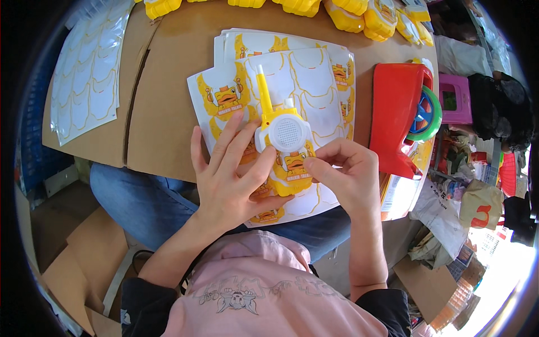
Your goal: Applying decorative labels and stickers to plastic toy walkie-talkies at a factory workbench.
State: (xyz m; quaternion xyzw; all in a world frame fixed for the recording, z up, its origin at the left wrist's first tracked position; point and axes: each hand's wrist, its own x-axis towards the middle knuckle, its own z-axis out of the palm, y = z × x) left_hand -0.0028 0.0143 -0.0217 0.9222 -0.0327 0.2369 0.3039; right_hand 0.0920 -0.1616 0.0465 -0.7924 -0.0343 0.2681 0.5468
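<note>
A yellow toy walkie-talkie with an antenna and a round white speaker grille lies over printed sticker sheets. My left hand steadies it from the left, index fingertip beside the grille, thumb at the lower edge, other fingers spread over the sheets. A duck-printed sticker covers its lower front. Thumb and forefinger of my right hand pinch together at the sticker's right edge. Whether that edge is stuck down I cannot tell.
Several yellow toy bodies line the far edge of the cardboard-topped table. More sticker sheets lie at far left. A red toy with a green-and-blue wheel stands to the right. Bags and boxes crowd beyond it.
</note>
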